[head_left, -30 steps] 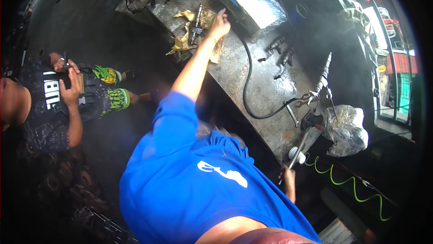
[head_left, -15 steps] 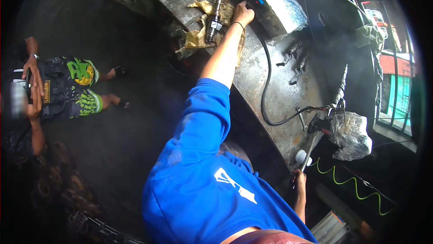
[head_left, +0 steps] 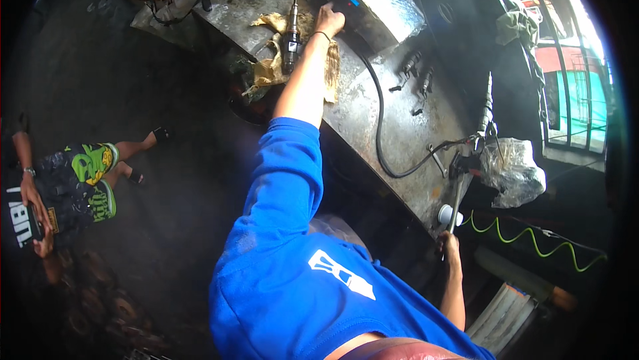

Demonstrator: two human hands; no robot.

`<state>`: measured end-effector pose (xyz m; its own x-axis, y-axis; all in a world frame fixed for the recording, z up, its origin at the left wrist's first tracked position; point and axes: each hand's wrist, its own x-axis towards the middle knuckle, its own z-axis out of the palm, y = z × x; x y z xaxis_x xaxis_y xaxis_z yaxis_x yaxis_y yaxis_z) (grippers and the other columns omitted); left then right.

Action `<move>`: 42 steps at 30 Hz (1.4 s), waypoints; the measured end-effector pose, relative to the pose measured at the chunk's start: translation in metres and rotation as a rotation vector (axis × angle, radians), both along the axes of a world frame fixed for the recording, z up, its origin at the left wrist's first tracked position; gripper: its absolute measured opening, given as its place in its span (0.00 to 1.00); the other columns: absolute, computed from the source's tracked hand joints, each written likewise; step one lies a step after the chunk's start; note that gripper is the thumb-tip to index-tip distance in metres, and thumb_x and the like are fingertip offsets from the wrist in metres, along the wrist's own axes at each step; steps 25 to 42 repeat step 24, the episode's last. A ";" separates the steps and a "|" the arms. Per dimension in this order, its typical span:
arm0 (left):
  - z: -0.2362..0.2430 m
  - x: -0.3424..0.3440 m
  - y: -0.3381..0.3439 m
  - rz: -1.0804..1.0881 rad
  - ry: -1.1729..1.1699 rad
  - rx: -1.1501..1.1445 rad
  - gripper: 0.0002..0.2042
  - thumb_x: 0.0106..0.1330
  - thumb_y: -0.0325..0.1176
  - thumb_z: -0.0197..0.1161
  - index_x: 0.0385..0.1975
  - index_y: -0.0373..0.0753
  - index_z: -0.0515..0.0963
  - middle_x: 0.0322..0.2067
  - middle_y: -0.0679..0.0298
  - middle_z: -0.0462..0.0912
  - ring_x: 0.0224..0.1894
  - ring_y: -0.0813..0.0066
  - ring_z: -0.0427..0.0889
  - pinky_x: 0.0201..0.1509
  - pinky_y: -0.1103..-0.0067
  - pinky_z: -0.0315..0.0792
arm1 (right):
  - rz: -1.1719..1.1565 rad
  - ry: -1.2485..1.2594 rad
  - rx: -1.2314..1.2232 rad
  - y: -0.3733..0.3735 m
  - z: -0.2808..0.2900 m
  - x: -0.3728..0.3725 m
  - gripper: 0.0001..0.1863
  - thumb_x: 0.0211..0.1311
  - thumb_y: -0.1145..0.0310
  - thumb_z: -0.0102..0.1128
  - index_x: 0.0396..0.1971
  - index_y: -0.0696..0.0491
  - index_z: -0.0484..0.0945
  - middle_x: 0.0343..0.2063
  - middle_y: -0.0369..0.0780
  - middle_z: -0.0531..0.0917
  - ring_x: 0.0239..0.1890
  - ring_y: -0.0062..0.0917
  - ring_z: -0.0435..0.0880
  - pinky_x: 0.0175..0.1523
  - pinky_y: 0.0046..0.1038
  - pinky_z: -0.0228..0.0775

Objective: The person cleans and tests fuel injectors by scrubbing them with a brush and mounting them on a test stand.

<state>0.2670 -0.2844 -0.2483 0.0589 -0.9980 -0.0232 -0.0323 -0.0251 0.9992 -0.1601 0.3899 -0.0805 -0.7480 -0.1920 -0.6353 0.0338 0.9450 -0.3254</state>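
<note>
My left hand (head_left: 331, 20) reaches across the metal workbench with its fingers curled against the dark front of a plastic-wrapped box (head_left: 389, 3). What the fingers hold there is hidden. Close by that hand, a fuel injector (head_left: 292, 41) lies on a stained yellowish cloth (head_left: 268, 70). At the lower right, my right hand (head_left: 450, 245) is wrapped around a long metal lever (head_left: 458, 201). The lever runs up to a dark fitting beside a clear plastic-wrapped part (head_left: 516, 172). Another injector (head_left: 488, 103) stands upright above it, joined to a black hose (head_left: 381, 103).
Two small dark injector-like parts (head_left: 411, 67) and a wrench (head_left: 436, 160) lie on the workbench (head_left: 346, 120). A white round container (head_left: 447, 215) sits at its corner, near a coiled green hose (head_left: 532, 240). At left, another person (head_left: 66, 187) holds a dark phone-like object.
The whole view has shifted, so bench items appear further left and the other person lower. My left hand stays at the box, and my right hand keeps its hold on the lever.
</note>
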 end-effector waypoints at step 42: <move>-0.024 -0.022 0.009 -0.103 -0.015 0.027 0.33 0.51 0.33 0.53 0.60 0.24 0.71 0.54 0.35 0.78 0.61 0.49 0.77 0.66 0.70 0.69 | -0.071 0.011 -0.086 -0.014 0.024 0.043 0.10 0.56 0.64 0.60 0.26 0.56 0.77 0.15 0.34 0.71 0.15 0.20 0.70 0.21 0.25 0.63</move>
